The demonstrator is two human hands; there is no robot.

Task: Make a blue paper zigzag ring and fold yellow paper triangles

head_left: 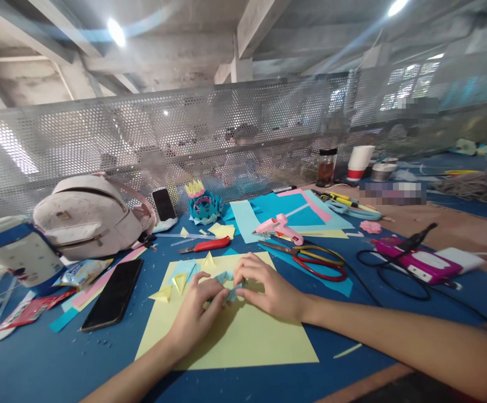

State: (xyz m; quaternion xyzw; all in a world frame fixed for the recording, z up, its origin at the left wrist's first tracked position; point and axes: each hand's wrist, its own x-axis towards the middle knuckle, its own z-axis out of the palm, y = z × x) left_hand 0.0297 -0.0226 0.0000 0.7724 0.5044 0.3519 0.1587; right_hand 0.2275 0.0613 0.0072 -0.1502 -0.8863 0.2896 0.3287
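At the left end of the blue surface point(101, 372), a blue-and-white cup point(19, 260) stands near a pale backpack point(88, 218). A dark phone point(112, 294) lies flat, nearer and to the right. Next comes a pale yellow sheet point(247, 347), with small folded yellow pieces point(179, 282) at its far left; beyond its far edge lie a red-handled cutter point(210, 244) and, farther off, a blue paper flower point(205, 208) with a yellow top. Over the sheet's middle, the left hand point(197, 308) and right hand point(268, 288) meet at a small blue folded paper point(224, 276) — each grip pinches it between thumb and fingers, which partly hide it. Farther right are a pink glue gun point(280, 226), scissors point(310, 260) just nearer, and a magenta power strip point(420, 262) — well apart from the hands.
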